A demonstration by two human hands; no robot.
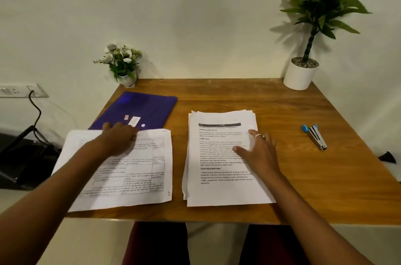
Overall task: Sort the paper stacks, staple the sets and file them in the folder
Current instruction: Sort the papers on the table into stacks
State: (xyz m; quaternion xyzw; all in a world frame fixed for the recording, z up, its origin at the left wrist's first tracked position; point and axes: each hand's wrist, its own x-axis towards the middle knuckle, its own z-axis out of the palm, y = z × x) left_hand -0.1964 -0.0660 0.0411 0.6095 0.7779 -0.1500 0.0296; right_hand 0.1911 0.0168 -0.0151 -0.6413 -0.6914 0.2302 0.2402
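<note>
head cam: the left stack hangs off the table's left edge, and my left hand is bent over its far edge by the folder. can't tell if it's pinching, so a nudge could dump sheets on the floor. right stack sits fanned under my flat, spread right hand, and the pages might skew before they reach the stapler, well off right.

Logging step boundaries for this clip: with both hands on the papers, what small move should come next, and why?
Probably the right hand should lift the top sheet off the right stack for sorting: it rests flat there, that stack is thick, the left pile thin, and the stapler lies untouched.
</note>
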